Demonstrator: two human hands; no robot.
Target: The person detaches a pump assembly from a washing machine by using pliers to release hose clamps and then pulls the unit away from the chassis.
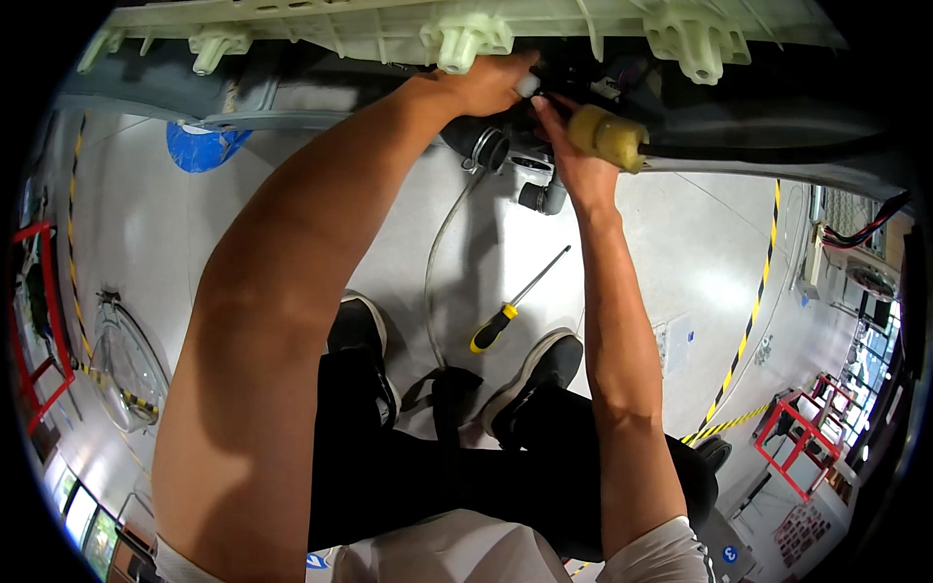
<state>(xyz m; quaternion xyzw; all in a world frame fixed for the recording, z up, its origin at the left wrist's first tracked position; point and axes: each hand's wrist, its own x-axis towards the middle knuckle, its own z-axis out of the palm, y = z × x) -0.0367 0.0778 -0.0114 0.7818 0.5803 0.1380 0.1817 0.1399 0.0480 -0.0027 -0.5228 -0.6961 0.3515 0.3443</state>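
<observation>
Both arms reach up under a pale cream ribbed plastic part [360,31] at the top of the view. My left hand [491,87] is closed at a small whitish piece [528,85], its fingertips partly lost in the dark recess. My right hand [581,160] is just to its right, thumb pointing up at the same spot. A yellowish foam-like cylinder [607,139] with a dark rod or hose lies across it and hides its fingers. Below the hands hang a black rubber hose [478,146] with a metal clamp and a grey elbow pipe [551,197].
On the floor between my shoes lies a yellow-and-black screwdriver [496,326]. A thin grey hose [431,262] runs down toward a black strap. At left is a clear round door-like part [126,364]; red frames [797,442] stand at the sides. Striped tape [763,282] marks the floor.
</observation>
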